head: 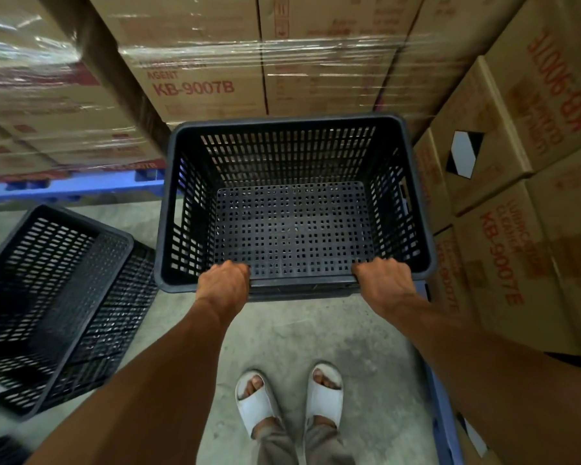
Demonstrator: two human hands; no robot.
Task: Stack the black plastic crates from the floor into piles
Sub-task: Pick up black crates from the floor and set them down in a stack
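Both grips clamped on the near rim of a black crate (296,209): left hand (224,284), right hand (384,280). Crate is empty, upright, in front of me; can't tell if it's seated on another. Second crate (52,307) lies tilted on the floor (316,333) at left, unstacked. Early-to-mid task, I'd guess.

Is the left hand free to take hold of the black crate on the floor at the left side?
Probably not at once. The left hand and the right hand both grip the near rim of the held crate. The floor crate lies unobstructed beside the left arm.
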